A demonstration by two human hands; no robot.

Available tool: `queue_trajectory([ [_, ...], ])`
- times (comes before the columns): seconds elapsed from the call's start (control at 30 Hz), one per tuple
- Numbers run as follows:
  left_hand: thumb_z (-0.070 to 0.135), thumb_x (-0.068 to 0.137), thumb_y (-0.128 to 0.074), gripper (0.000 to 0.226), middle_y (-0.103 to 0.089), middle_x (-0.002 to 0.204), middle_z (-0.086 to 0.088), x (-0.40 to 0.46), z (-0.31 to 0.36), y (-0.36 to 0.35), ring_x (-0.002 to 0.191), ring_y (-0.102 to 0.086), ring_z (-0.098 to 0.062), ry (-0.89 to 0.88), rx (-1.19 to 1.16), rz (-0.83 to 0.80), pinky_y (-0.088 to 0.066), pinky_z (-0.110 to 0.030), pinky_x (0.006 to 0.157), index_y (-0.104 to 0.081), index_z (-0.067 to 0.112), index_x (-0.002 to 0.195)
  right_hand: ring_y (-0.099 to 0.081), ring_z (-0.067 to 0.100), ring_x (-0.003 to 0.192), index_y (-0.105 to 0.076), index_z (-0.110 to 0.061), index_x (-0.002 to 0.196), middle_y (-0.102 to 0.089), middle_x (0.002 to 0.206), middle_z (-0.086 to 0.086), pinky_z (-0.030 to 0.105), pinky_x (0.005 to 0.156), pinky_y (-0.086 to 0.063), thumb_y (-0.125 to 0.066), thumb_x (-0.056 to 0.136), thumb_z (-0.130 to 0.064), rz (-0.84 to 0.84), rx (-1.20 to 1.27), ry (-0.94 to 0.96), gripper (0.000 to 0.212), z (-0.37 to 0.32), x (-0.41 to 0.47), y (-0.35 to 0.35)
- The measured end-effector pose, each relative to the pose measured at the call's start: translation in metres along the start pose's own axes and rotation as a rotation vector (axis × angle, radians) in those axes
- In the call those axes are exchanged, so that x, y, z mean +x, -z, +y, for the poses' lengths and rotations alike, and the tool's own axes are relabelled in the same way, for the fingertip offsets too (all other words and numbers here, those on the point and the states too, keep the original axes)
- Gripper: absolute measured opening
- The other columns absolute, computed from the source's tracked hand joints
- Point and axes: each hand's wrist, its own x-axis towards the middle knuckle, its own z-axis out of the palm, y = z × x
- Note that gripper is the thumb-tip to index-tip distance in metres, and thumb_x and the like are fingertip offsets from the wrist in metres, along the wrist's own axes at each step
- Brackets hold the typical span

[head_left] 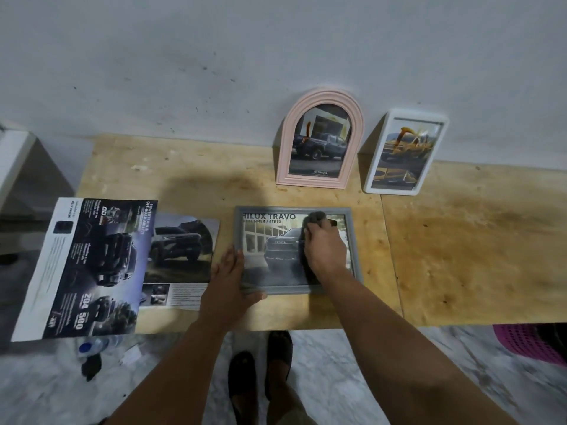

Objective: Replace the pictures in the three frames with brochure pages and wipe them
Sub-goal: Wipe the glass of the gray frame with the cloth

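Observation:
A grey rectangular frame [352, 237] lies flat on the wooden table [460, 240], holding a brochure page with a dark truck. My right hand [322, 246] grips a dark grey cloth [316, 217] and presses it on the glass near the top. At the frame's lower left corner my left hand [230, 280] holds the edge, thumb along the bottom. A pink arched frame [320, 139] and a white frame [405, 153] lean upright against the wall, each with a truck page inside.
Loose brochure pages [92, 265] lie on the table's left part, one overhanging the front edge. A plastic bottle [92, 346] lies on the marble floor below. A pink basket [527, 342] sits at the right. My feet stand under the table edge.

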Motion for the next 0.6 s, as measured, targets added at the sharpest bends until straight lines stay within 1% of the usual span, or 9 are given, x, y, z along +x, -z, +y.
queue_trajectory([
  [0.13,0.061,0.082,-0.070,0.116,0.016,0.167,0.001,0.002,-0.003,-0.002,0.153,0.010,-0.017,0.011,0.012,-0.016,-0.005,-0.041,0.124,0.004,0.018,0.160,-0.056,0.033,0.105,-0.066,-0.021,0.126,-0.056,0.125,0.007,0.044,0.079,-0.053,-0.044,0.105,-0.028,-0.040,0.007,0.105,0.031,-0.026,-0.024,-0.022],
  [0.27,0.060,0.082,-0.070,0.116,0.020,0.165,0.000,0.003,-0.003,-0.003,0.152,0.012,-0.014,-0.003,0.038,-0.009,0.002,-0.035,0.122,0.003,0.015,0.160,-0.059,0.028,0.095,-0.067,-0.027,0.123,-0.059,0.118,0.002,0.042,0.072,-0.056,-0.039,0.104,-0.037,-0.140,0.018,0.307,0.035,-0.029,-0.053,-0.025],
  [0.3,0.060,0.082,-0.070,0.115,0.020,0.165,0.000,0.003,-0.002,-0.003,0.150,0.014,-0.011,-0.003,0.041,-0.009,0.002,-0.035,0.122,0.002,0.015,0.160,-0.060,0.026,0.096,-0.069,-0.026,0.122,-0.061,0.116,0.001,0.040,0.074,-0.055,-0.039,0.103,-0.037,-0.188,0.068,0.356,0.037,-0.027,-0.058,-0.019],
  [0.37,0.059,0.082,-0.071,0.115,0.018,0.165,0.000,0.002,0.000,-0.001,0.150,0.013,-0.011,0.004,0.038,-0.004,0.001,-0.035,0.122,0.001,0.015,0.160,-0.061,0.020,0.100,-0.073,-0.022,0.121,-0.066,0.117,0.000,0.033,0.081,-0.052,-0.049,0.103,-0.031,-0.316,0.257,0.376,0.032,-0.022,-0.058,0.001],
  [0.43,0.058,0.081,-0.072,0.116,0.016,0.166,0.000,0.002,0.001,-0.001,0.154,0.008,-0.017,0.014,0.031,0.000,-0.001,-0.036,0.123,0.000,0.015,0.160,-0.061,0.013,0.103,-0.074,-0.018,0.120,-0.070,0.120,0.001,0.025,0.088,-0.047,-0.058,0.102,-0.023,-0.438,0.456,0.276,0.025,-0.014,-0.049,0.023],
  [0.47,0.058,0.081,-0.072,0.115,0.015,0.166,0.001,0.001,0.002,0.000,0.154,0.007,-0.018,0.018,0.030,-0.005,-0.002,-0.037,0.123,0.000,0.016,0.160,-0.061,0.010,0.104,-0.075,-0.018,0.120,-0.070,0.122,0.001,0.024,0.092,-0.046,-0.060,0.101,-0.022,-0.408,0.540,0.195,0.024,-0.007,-0.042,0.032],
  [0.5,0.058,0.081,-0.072,0.115,0.015,0.166,0.001,0.001,0.002,0.000,0.154,0.007,-0.019,0.020,0.028,-0.011,-0.003,-0.038,0.123,0.000,0.017,0.160,-0.060,0.010,0.106,-0.075,-0.018,0.120,-0.070,0.123,0.000,0.024,0.095,-0.046,-0.061,0.101,-0.021,-0.322,0.608,0.104,0.024,0.001,-0.035,0.040],
  [0.53,0.059,0.081,-0.072,0.115,0.015,0.167,0.002,0.001,0.002,0.000,0.154,0.006,-0.019,0.021,0.026,-0.011,-0.004,-0.038,0.123,0.000,0.017,0.160,-0.061,0.012,0.107,-0.074,-0.019,0.120,-0.070,0.123,0.000,0.025,0.096,-0.046,-0.061,0.101,-0.022,-0.189,0.624,0.033,0.024,0.011,-0.027,0.046],
  [0.6,0.060,0.081,-0.072,0.115,0.012,0.168,0.001,0.002,0.001,0.000,0.155,0.005,-0.021,0.024,0.028,-0.007,-0.005,-0.040,0.123,0.000,0.017,0.160,-0.063,0.017,0.105,-0.073,-0.019,0.122,-0.069,0.123,0.001,0.031,0.092,-0.051,-0.058,0.102,-0.026,0.066,0.521,-0.033,0.027,0.029,-0.013,0.047],
])
